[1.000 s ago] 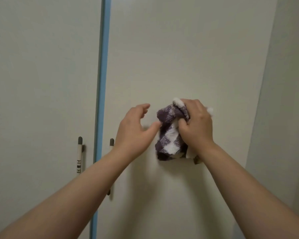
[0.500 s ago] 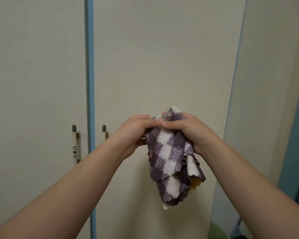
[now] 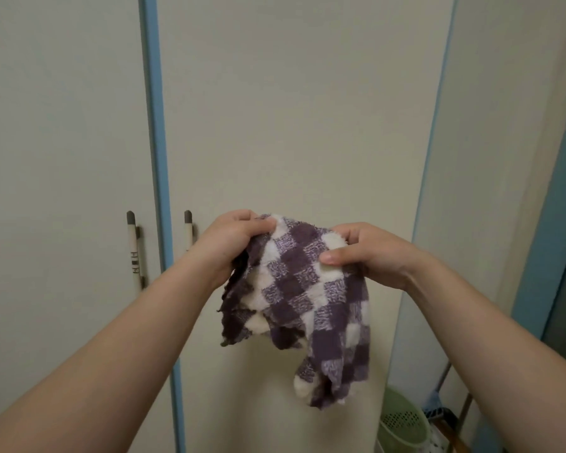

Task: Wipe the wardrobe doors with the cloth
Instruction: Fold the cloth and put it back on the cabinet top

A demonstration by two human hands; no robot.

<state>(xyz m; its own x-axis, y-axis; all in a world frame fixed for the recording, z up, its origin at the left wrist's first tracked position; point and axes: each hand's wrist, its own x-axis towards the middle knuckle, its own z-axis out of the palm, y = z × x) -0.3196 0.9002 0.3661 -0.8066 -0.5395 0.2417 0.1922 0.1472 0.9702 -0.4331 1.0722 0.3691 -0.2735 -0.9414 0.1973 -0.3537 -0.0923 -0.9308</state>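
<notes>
A purple-and-white checked cloth [image 3: 307, 295] hangs spread between both hands, away from the wardrobe. My left hand [image 3: 232, 240] grips its upper left edge; my right hand [image 3: 366, 253] pinches its upper right edge with the thumb on top. Behind it stand two cream wardrobe doors, the right door [image 3: 291, 125] and the left door [image 3: 62, 125], parted by a blue strip [image 3: 156, 142]. Each door has a slim vertical handle, one on the left door [image 3: 134, 250] and one on the right door [image 3: 188, 228].
The wardrobe's side panel [image 3: 490, 158] runs down the right. A green perforated basket [image 3: 402, 423] and a metal pole [image 3: 438, 384] stand on the floor at the lower right, beside a blue door frame [image 3: 549, 223].
The cloth was bunched in my right hand against the right door. Both hands have since taken it, pulled it off the door and spread it open. The view has shifted right.
</notes>
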